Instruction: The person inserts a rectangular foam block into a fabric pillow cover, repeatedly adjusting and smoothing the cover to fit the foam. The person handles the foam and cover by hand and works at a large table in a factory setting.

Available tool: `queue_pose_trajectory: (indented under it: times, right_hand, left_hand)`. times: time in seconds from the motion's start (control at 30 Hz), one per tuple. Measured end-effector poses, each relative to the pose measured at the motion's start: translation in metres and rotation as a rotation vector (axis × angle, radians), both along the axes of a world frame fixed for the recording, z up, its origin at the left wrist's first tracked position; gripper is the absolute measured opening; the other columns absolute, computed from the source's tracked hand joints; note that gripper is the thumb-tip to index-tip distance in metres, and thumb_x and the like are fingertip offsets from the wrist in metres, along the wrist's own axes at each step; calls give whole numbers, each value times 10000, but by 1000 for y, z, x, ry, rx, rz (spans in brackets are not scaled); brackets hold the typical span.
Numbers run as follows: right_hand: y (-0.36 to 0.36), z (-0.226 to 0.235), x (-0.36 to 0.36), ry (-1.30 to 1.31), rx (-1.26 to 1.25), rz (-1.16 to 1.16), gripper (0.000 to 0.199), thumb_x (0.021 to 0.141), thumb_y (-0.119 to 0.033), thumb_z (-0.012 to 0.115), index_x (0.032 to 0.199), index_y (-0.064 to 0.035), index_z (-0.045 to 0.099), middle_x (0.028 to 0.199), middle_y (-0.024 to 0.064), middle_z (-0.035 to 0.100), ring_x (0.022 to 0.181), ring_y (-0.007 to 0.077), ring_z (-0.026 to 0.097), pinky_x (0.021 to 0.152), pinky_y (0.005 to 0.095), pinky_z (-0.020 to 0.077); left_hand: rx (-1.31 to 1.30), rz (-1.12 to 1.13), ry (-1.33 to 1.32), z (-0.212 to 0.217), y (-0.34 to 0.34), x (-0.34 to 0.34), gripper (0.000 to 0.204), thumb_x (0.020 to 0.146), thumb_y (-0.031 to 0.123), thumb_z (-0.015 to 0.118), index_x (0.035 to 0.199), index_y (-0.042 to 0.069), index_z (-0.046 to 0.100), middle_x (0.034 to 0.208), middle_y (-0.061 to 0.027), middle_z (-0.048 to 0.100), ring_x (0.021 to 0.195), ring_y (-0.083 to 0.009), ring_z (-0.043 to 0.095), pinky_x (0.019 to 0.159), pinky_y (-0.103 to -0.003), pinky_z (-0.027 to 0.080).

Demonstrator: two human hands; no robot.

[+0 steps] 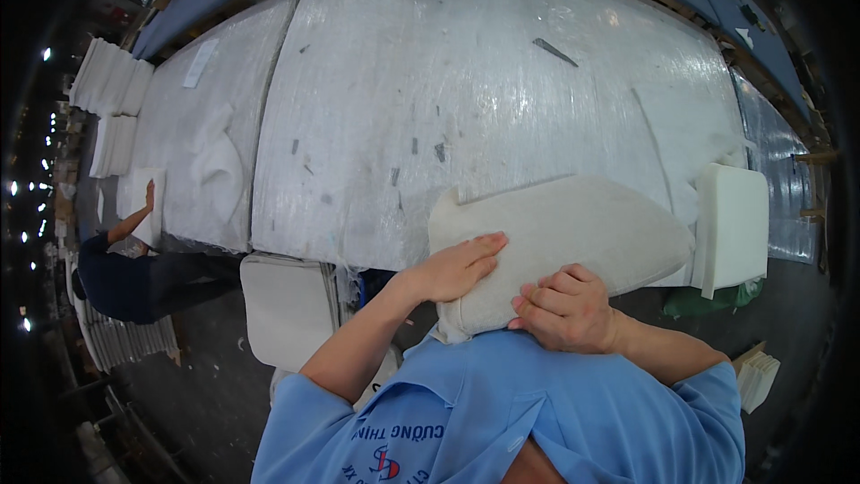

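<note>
A beige fabric-covered cushion (582,224) lies at the near edge of the plastic-covered table (376,108), its near side against my blue shirt. The cloth bunches up at its left end, and the far right side is rounded. My left hand (461,267) rests flat on the left part of the cushion, fingers stretched out toward the right. Along the near edge, my right hand (566,309) is closed with curled fingers gripping the cushion; its fingertips are partly hidden.
White foam pads (735,224) stand at the table's right end. Left of me is a stack of pale cushion pads (285,305). At the far left a person in dark clothes (121,278) handles a white pad (148,206). Dark scraps (555,52) lie on the plastic.
</note>
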State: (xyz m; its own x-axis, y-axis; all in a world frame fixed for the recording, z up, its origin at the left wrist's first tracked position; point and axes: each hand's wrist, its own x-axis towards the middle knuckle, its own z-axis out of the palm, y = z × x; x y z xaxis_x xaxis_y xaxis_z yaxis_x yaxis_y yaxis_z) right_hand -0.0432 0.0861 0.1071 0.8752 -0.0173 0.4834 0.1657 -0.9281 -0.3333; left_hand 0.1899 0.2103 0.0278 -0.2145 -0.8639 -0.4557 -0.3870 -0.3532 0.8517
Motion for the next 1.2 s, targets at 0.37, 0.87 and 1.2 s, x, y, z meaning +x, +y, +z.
queue_pose_trajectory:
  times: [0.37, 0.87, 1.2]
  right_hand:
    - [-20, 11, 41, -58, 27, -42, 200, 835, -265, 868, 876, -122, 734, 864, -25, 719, 714, 171, 602, 669, 347, 453]
    - [-42, 32, 67, 41, -43, 10, 386, 782, -327, 909, 1078, -133, 754, 1020, -10, 727, 916, 221, 666, 842, 414, 488]
    - [-31, 13, 90, -79, -218, 28, 512, 800, -309, 870, 1238, -72, 750, 1097, 6, 735, 880, 180, 681, 773, 324, 519]
  left_hand:
    - [-207, 698, 284, 28, 2, 72, 492, 1114, 359, 546, 1420, -2, 682, 1435, -145, 701, 1341, -294, 646, 1160, -393, 471]
    - [-885, 616, -451, 55, 46, -15, 531, 887, 147, 865, 1336, -37, 649, 1311, -231, 687, 1237, -429, 662, 1065, -479, 546]
    - [-1031, 646, -521, 36, 29, -6, 480, 899, 14, 793, 1351, -32, 635, 1275, -245, 700, 1165, -442, 703, 1002, -472, 594]
